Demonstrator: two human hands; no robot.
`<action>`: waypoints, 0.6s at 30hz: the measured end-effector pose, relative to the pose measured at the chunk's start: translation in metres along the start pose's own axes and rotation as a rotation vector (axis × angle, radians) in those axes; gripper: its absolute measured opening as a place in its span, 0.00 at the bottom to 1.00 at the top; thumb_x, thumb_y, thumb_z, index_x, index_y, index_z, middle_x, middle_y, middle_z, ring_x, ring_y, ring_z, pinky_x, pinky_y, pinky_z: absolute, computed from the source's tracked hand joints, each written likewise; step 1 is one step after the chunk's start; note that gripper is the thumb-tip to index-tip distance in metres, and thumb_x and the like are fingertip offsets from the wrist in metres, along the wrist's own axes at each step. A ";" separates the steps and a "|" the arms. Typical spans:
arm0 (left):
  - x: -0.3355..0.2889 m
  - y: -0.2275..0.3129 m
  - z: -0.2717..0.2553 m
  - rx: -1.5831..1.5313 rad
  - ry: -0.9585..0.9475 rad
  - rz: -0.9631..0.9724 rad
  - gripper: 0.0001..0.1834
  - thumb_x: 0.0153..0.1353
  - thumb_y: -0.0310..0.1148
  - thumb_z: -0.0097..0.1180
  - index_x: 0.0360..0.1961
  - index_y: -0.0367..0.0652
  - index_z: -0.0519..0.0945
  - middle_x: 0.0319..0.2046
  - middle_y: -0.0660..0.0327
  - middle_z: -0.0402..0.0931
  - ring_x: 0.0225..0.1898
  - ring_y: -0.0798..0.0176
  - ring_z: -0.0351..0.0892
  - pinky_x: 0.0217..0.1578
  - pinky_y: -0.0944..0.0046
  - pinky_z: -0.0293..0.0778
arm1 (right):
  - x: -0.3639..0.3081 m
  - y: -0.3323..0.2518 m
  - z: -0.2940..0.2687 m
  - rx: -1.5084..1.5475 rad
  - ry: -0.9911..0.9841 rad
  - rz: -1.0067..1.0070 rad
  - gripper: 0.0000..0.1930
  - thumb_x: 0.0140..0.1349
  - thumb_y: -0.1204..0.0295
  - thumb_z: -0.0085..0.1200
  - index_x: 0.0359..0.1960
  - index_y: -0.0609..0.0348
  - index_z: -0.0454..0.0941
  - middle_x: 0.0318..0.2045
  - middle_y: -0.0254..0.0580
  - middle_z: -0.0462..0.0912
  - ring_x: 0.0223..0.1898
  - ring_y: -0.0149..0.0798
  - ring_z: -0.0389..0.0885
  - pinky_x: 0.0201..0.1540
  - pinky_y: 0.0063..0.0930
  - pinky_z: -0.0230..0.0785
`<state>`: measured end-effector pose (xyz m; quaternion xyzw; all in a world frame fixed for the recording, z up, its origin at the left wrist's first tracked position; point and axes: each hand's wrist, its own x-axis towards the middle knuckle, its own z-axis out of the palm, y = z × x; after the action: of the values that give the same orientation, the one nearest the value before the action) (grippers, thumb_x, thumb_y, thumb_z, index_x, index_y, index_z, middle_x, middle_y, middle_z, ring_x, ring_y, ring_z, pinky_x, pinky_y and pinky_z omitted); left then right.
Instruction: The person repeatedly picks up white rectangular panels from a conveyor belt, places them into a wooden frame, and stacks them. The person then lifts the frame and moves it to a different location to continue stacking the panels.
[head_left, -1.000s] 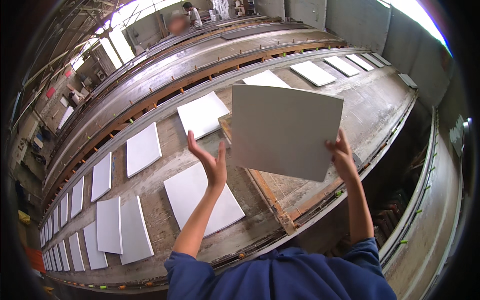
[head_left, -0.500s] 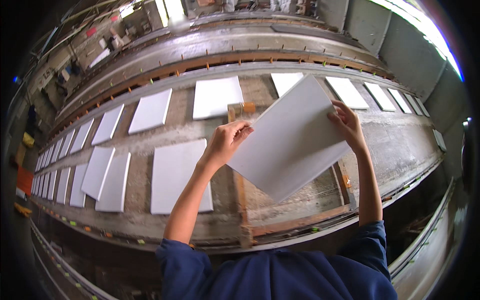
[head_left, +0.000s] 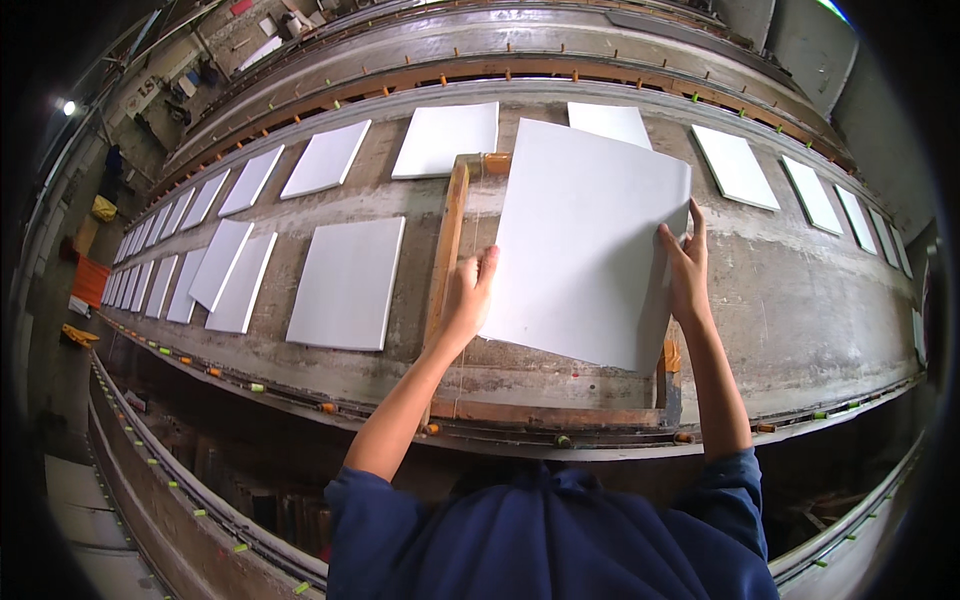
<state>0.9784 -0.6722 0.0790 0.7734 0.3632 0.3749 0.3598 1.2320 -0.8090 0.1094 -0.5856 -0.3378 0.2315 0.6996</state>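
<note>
Between my two hands is a large white rectangular sheet (head_left: 580,240), tilted slightly, its right side bending. My left hand (head_left: 468,300) grips its left edge low down, thumb up along the edge and the other fingers partly hidden. My right hand (head_left: 688,265) is closed on the right edge, thumb toward the front and fingers at the side. Under the sheet lies a wooden frame (head_left: 448,250) with orange tape at its corners. The sheet covers much of the frame, and I cannot tell whether they touch. A thick white panel (head_left: 345,285) lies flat left of the frame.
The long worn table (head_left: 790,320) carries two rows of white panels (head_left: 325,160). One panel (head_left: 220,265) rests slanted over its neighbours on the left. Small pegs and clips line the table's near rail (head_left: 257,388). Another long table (head_left: 400,115) runs behind.
The white sheet has turned from a diagonal slant to nearly square with the frame. Both hands still hold its edges; my left hand now sits lower along its side. The view has shifted.
</note>
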 end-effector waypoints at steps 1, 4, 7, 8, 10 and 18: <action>-0.002 -0.005 -0.002 0.037 -0.050 -0.005 0.25 0.67 0.47 0.39 0.32 0.32 0.75 0.15 0.57 0.67 0.18 0.66 0.66 0.22 0.64 0.64 | 0.000 0.003 0.004 0.001 0.003 0.035 0.31 0.62 0.73 0.47 0.65 0.57 0.47 0.43 0.51 0.75 0.38 0.33 0.77 0.36 0.26 0.72; -0.006 -0.024 -0.016 0.240 -0.001 0.161 0.15 0.64 0.42 0.45 0.36 0.40 0.77 0.27 0.54 0.76 0.31 0.59 0.76 0.33 0.61 0.70 | 0.004 0.032 0.006 -0.043 -0.007 0.162 0.30 0.61 0.76 0.47 0.64 0.58 0.50 0.42 0.47 0.76 0.35 0.30 0.77 0.37 0.24 0.72; -0.008 -0.053 -0.029 0.564 -0.129 0.151 0.11 0.58 0.36 0.52 0.37 0.41 0.79 0.46 0.58 0.72 0.52 0.54 0.64 0.51 0.56 0.63 | 0.007 0.078 0.009 -0.103 0.011 0.090 0.28 0.61 0.77 0.47 0.63 0.59 0.54 0.44 0.45 0.76 0.36 0.30 0.77 0.38 0.23 0.71; -0.012 -0.064 -0.029 0.609 -0.159 0.152 0.10 0.57 0.35 0.53 0.36 0.41 0.80 0.47 0.58 0.70 0.53 0.53 0.63 0.52 0.55 0.63 | 0.006 0.083 0.011 -0.108 -0.032 0.182 0.28 0.60 0.78 0.48 0.63 0.60 0.55 0.46 0.44 0.75 0.38 0.30 0.76 0.39 0.22 0.70; -0.018 -0.075 -0.024 0.696 -0.224 0.163 0.09 0.55 0.34 0.55 0.33 0.41 0.81 0.50 0.58 0.68 0.55 0.52 0.59 0.52 0.53 0.62 | 0.008 0.096 0.017 -0.121 -0.031 0.204 0.29 0.60 0.78 0.48 0.63 0.60 0.55 0.46 0.43 0.74 0.39 0.30 0.76 0.40 0.22 0.70; -0.017 -0.087 -0.017 0.625 -0.130 0.198 0.06 0.46 0.29 0.62 0.27 0.39 0.82 0.49 0.62 0.67 0.56 0.53 0.56 0.56 0.55 0.59 | 0.010 0.124 0.043 -0.274 0.002 0.232 0.31 0.57 0.75 0.50 0.63 0.61 0.55 0.49 0.52 0.73 0.44 0.38 0.75 0.46 0.28 0.68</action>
<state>0.9313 -0.6399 0.0098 0.9002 0.3599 0.2282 0.0893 1.2161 -0.7477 -0.0055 -0.7106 -0.2955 0.2621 0.5822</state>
